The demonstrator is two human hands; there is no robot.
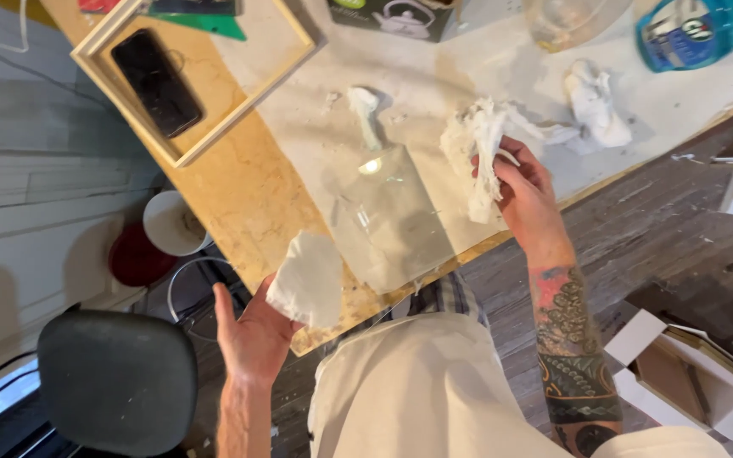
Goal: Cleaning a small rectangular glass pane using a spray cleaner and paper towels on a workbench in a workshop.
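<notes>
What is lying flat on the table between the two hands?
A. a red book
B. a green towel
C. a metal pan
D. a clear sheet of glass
D: a see-through glass pane lies on the table, with the left hand holding a folded white tissue on one side and the right hand gripping a crumpled paper towel on the other.

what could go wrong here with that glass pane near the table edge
1. The glass pane lies flat with its near corner at or just over the table edge, and neither hand is on it; a bump from the person's lap could tip it off.
2. The left hand holds a folded paper and the right hand a crumpled wad, so bare fingers may meet the pane's sharp edge.
</notes>
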